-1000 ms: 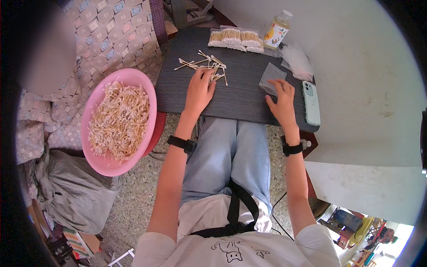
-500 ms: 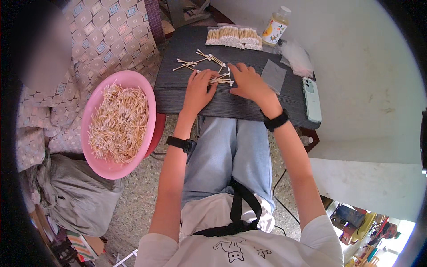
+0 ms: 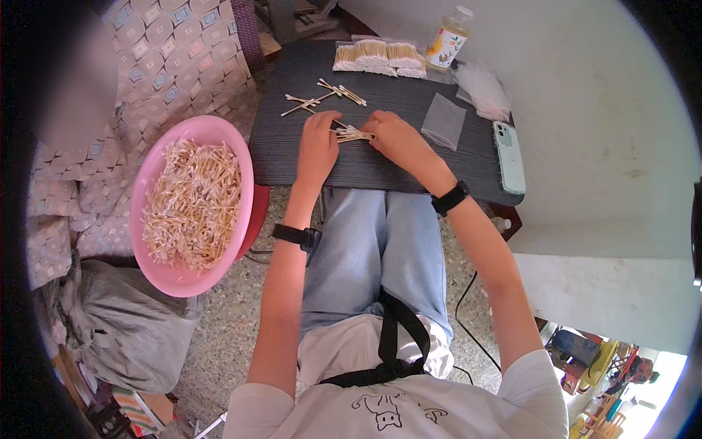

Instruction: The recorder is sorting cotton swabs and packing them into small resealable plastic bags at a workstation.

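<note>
**Both hands on the swab bundle, mid-table**

I've got both hands down on the dark table (image 3: 365, 164) right in front of me. My left hand (image 3: 316, 143) lies flat-ish, fingers long and close together, their tips at the near end of a small bundle of cotton swabs (image 3: 353, 134). My right hand (image 3: 391, 137) comes in from the other side, fingers curled narrow around the far end of that same bundle. So the bundle sits pinched between the two hands, lying flat on the tabletop, about mid-table.

Just beyond my fingers, a few loose swabs (image 3: 322, 96) lie scattered and crossed over one another. Further back, at the table's far edge, packed bags of swabs (image 3: 380, 57) lie side by side, with a small bottle (image 3: 447, 38) with a yellow label standing just to their right. A flat empty clear bag (image 3: 444, 121) lies to the right of my right hand, apart from it, and a phone (image 3: 510, 157) rests near the table's right edge.

Off to my left, well below table level, a big pink basin (image 3: 172, 274) holds a heap of loose swabs. Black bands on both wrists.
</note>
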